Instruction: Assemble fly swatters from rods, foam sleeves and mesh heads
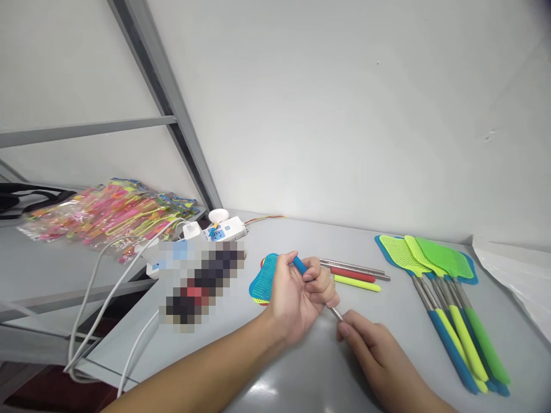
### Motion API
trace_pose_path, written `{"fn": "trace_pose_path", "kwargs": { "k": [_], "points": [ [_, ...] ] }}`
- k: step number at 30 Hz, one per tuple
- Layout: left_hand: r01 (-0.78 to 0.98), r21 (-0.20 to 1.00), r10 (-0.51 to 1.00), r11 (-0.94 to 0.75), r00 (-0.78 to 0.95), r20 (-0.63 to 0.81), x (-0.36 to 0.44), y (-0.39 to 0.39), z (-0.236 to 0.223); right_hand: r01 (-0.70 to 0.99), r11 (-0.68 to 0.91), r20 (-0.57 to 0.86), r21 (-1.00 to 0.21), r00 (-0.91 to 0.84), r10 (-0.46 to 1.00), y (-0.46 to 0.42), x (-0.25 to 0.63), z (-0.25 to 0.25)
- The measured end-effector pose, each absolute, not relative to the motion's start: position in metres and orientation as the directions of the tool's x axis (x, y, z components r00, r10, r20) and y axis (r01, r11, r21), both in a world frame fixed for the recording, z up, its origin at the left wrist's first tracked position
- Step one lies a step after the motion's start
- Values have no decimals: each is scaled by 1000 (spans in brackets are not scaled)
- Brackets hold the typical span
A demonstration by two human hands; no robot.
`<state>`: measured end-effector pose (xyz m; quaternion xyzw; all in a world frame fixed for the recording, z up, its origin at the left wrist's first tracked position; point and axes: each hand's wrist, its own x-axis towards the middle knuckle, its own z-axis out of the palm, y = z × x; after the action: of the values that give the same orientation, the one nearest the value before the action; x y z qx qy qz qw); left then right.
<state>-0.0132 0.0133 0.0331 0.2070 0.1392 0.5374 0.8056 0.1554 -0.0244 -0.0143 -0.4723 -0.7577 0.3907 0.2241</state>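
Note:
My left hand [297,301] is closed around a blue fly swatter handle [300,265], whose rounded end pokes out above the fingers. From the lower side of that fist comes a thin metal rod [337,314], pinched by the fingers of my right hand [374,350]. Where rod and handle meet is hidden inside my left hand. Just behind the left wrist lie stacked swatter heads [263,279], a blue one on top with red and yellow edges below. Beyond my hands are a red handle [353,274], a yellow handle [359,283] and several loose metal rods [355,266].
Several fly swatters with handles [447,258] lie overlapped at the right, beside a white sheet [512,275]. Power strips [226,229] with white cables and a pixelated dark object [206,287] are on the left. Plastic-wrapped colourful packets [116,215] cover the shelf.

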Motion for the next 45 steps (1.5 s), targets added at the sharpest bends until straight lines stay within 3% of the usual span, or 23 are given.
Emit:
{"fn": "trace_pose_path", "kwargs": {
  "k": [7, 10, 14, 17, 21, 24, 27, 37, 45],
  "points": [
    [-798, 497, 925, 341, 379, -25, -10, 12, 36, 500, 234, -31, -834, -466, 884, -24, 154, -12],
    [-795, 511, 931, 327, 363, -31, -11, 12, 40, 423, 158, -77, -892, -487, 870, -23, 157, -13],
    [-774, 608, 982, 177, 179, -57, -25, 21, 55, 370, 125, -55, -921, -438, 897, -17, 158, -17],
    [-726, 688, 998, 8, -39, -54, -48, 37, 65, 515, 332, 74, -790, -459, 886, -9, 147, -15],
    [-659, 742, 970, -122, -236, -50, -76, 61, 62, 648, 641, 294, -410, -572, 766, 9, 113, -10],
    [-634, 753, 943, -177, -327, -54, -86, 71, 52, 695, 710, 356, -110, -640, 681, 24, 90, -6],
    [-630, 751, 927, -198, -369, -65, -87, 74, 44, 655, 752, 342, 76, -725, 597, 29, 81, -2],
    [-678, 723, 945, -129, -306, -118, -65, 67, 37, 494, 849, 349, 187, -841, 413, 3, 128, -9],
    [-713, 700, 952, -29, -232, -197, -52, 61, 28, 467, 869, 420, 162, -830, 368, 4, 150, -7]
  ]
}}
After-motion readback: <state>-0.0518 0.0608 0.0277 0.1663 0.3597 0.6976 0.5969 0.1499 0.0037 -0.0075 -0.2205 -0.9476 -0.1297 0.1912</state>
